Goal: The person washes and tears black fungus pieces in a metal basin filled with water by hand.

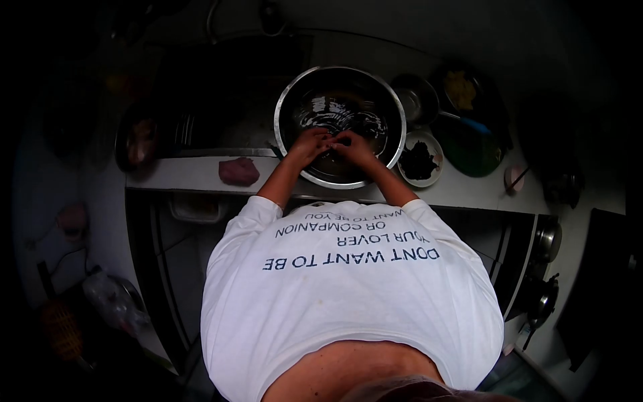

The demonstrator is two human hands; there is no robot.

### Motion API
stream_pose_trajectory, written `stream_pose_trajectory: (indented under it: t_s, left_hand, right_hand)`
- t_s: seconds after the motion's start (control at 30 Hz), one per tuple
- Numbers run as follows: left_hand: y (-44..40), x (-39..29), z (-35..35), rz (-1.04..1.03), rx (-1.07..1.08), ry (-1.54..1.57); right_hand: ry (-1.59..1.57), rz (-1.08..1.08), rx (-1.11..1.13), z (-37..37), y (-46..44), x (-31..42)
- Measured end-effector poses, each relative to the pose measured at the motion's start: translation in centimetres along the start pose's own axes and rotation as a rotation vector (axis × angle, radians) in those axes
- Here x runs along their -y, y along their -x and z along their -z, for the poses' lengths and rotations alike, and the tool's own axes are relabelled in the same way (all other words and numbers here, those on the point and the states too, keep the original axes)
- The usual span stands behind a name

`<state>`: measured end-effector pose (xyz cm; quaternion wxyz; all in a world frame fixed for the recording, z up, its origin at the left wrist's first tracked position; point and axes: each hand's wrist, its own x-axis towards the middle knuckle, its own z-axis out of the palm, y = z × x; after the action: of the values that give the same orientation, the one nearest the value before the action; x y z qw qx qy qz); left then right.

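Observation:
A large metal basin (295,169) holds dark, rippling liquid with bright reflections. Over its near part, my left hand (310,146) and my right hand (353,147) come together, fingertips almost meeting. The fingers of both hands are bent inward and pressed together. Whatever is between them is too small and dark to make out. Just right of the basin is a white plate (438,158) with a dark food heap (418,161) on it.
A reddish cloth (238,172) lies on the white counter (194,175) at left, near a knife blade (224,153). Behind the plate are a metal bowl (414,100) and a dish of yellow food (460,90). A green round object (472,151) is farther right.

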<state>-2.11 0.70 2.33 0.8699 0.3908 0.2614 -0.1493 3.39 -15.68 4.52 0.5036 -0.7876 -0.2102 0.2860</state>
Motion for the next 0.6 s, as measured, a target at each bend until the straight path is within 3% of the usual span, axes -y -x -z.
stream_pose_trajectory:
  t_s: [0.03,0.23,0.33,0.47,0.6]
  left_hand:
    - [-0.3,0.2,0.3,0.007,0.0,-0.027]
    - [0.7,0.0,-0.7,0.046,0.047,-0.006]
    - [1.0,-0.3,-1.1,0.039,0.073,-0.007]
    - [0.9,-0.4,-1.0,-0.03,0.052,-0.004]
    - [-0.1,0.3,-0.4,-0.017,-0.042,-0.056]
  right_hand:
    - [0.139,0.099,-0.061,0.0,0.9,1.6]
    - [0.092,0.313,-0.017,-0.9,0.3,-1.4]
    - [-0.112,0.043,-0.034,-0.3,0.2,-2.1]
    - [-0.267,-0.076,-0.144,1.0,-0.6,-4.0]
    - [0.3,0.015,-0.322,2.1,-1.3,-6.1]
